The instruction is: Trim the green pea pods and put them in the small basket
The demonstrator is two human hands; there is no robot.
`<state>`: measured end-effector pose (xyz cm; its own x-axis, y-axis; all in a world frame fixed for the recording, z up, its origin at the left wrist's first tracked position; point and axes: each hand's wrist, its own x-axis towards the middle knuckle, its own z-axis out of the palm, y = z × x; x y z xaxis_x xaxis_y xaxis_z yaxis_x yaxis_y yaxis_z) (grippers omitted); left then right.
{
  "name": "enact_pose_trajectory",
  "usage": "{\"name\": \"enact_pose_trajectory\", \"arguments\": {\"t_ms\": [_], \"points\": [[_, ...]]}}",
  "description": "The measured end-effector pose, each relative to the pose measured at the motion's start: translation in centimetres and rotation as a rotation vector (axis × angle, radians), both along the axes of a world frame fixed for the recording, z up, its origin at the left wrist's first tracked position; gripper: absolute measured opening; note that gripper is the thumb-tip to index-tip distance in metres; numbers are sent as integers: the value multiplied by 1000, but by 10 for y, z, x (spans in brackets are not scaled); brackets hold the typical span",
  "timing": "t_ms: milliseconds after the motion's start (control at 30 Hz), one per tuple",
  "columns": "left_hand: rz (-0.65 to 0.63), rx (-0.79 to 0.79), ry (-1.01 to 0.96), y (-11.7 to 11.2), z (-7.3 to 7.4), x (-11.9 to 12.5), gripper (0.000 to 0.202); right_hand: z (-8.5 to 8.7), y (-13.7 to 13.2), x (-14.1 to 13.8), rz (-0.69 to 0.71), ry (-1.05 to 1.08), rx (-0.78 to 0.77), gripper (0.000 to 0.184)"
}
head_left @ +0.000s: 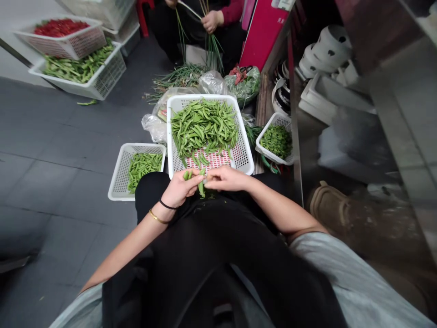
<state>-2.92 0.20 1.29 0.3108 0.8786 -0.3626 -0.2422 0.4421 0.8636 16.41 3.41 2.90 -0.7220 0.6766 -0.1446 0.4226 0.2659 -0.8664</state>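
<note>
Over my lap, my left hand (182,186) is closed on a few green pea pods (201,184), one hanging down between finger and thumb. My right hand (226,178) meets it from the other side, its thumb and fingertips pinched at that pod's edge; whether a strand is between them is too small to see. Just beyond my hands, a large white basket (246,157) holds a heap of pea pods (205,125), with a few loose ones near its front. By my left knee, a smaller white basket (118,175) contains more pods (145,169).
Opposite, a person's hand (211,21) grips long green stalks above a pile of them (182,77). Baskets of red peppers (61,28) and green vegetables (75,66) are stacked back left. A basket of chopped greens (277,140) stands right, beside a metal shelf (296,114).
</note>
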Motion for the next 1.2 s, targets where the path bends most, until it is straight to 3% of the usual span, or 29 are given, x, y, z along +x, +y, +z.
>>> {"name": "enact_pose_trajectory", "arguments": {"t_ms": [100,233,367,467,600,733,800,900,1000,1100,1200], "points": [[-122,-51,-65,-2,5,-5,28,14,4,9,-54,37,70,25],[-222,-124,-136,-3,9,-4,23,20,1,6,62,-8,416,28],[-149,-261,-261,-2,8,5,23,11,-10,-7,-62,-238,778,30],[4,-251,-287,1,5,4,26,8,-16,-3,-181,-258,871,29],[275,-35,-188,5,1,-7,31,18,-9,23,-315,-137,774,29],[346,167,-16,4,1,-10,30,20,-1,26,-262,-150,552,22],[324,253,69,3,2,-10,25,15,-1,15,-150,-157,477,28],[267,373,239,0,5,-14,18,6,-1,0,-5,-136,448,23],[40,443,376,-4,8,-17,18,2,-3,-4,-14,-27,435,33],[-200,421,351,-8,8,-10,20,1,-7,-6,-2,61,388,33],[-174,359,287,-8,3,0,21,-1,-10,-10,-4,62,366,31]]}}
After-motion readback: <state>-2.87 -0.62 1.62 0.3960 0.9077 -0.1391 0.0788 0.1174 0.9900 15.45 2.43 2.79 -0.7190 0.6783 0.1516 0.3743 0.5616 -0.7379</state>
